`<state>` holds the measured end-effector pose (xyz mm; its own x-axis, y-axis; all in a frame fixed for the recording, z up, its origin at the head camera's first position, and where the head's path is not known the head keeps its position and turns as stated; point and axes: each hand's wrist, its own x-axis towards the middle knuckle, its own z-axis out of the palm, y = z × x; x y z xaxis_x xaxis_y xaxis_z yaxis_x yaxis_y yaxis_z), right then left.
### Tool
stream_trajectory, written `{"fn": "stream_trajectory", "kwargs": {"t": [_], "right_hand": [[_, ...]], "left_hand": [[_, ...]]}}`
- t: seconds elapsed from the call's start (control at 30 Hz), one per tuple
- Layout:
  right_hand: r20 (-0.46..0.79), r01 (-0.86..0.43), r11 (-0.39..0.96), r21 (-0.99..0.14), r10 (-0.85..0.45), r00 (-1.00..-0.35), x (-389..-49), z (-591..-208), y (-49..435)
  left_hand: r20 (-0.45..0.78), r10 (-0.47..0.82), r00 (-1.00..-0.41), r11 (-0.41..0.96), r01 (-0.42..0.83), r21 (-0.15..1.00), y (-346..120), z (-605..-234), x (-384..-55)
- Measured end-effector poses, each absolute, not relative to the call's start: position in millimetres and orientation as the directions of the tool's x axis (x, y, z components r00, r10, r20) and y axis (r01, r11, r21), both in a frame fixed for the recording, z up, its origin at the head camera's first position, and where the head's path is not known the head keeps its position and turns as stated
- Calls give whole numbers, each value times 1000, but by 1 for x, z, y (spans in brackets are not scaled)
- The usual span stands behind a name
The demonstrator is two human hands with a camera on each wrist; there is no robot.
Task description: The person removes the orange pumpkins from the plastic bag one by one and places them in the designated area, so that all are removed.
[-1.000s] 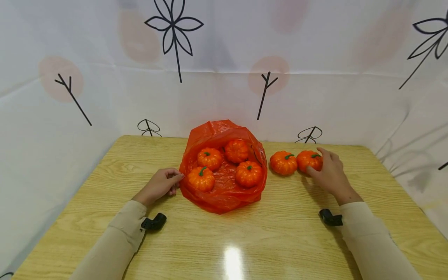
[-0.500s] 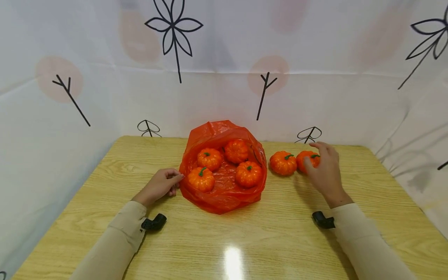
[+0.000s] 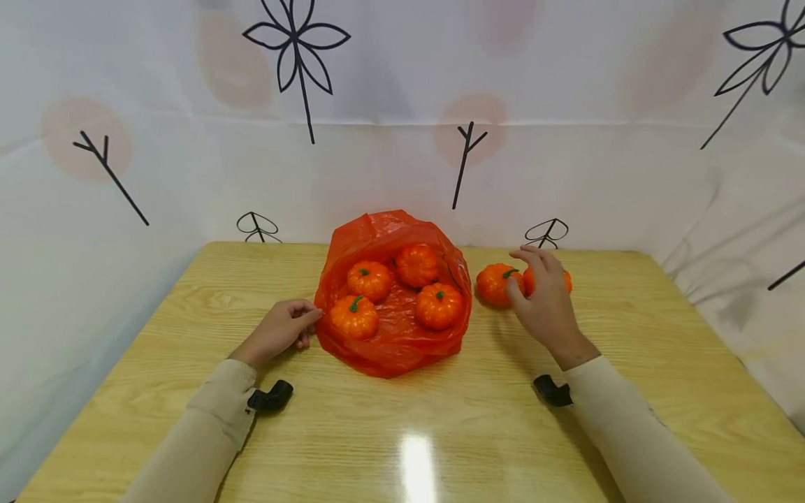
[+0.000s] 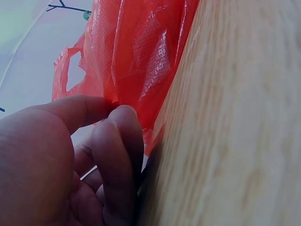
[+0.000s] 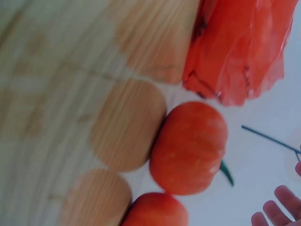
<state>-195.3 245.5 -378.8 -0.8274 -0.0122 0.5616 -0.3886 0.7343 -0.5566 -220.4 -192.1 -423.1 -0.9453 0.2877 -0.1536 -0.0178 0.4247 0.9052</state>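
A red plastic bag (image 3: 390,356) stands wide-mouthed on the table with several small orange pumpkins (image 3: 369,281) inside. At its left side my left hand (image 3: 277,334) pinches the bag's edge between thumb and fingers, also seen on the bag wall (image 4: 146,56) in the left wrist view. Two more pumpkins sit side by side right of the bag: the nearer one to it (image 3: 493,285) and a farther one (image 3: 564,281), partly hidden behind my right hand (image 3: 546,307). That hand hovers over them, fingers spread, holding nothing. In the right wrist view its fingertips (image 5: 280,207) are apart from the green-stemmed pumpkin (image 5: 188,148).
The wooden table (image 3: 352,447) ends at the back against a white cloth (image 3: 390,168) printed with black flowers and twigs. Black wrist cameras (image 3: 272,397) sit at both sleeves.
My right hand has lifted off the farther pumpkin and moved left toward the one nearer the bag. The left hand keeps its hold on the bag; the head view has shifted slightly.
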Motion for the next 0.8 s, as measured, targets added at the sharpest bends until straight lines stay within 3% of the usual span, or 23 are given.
{"fn": "stream_trajectory", "kwargs": {"t": [0.37,0.67,0.8], "right_hand": [[576,-479,713,-512,-128,-807,-190,-372,219],[533,-476,700,-533,-160,-831,-184,-368,197],[557,-522,688,-504,-203,-805,-183,-368,187]], "left_hand": [[-143,274,-951,436,-10,900,-192,-425,-220],[-133,283,-950,427,1,904,-191,-425,-220],[-130,286,-949,417,1,909,-191,-426,-221]]}}
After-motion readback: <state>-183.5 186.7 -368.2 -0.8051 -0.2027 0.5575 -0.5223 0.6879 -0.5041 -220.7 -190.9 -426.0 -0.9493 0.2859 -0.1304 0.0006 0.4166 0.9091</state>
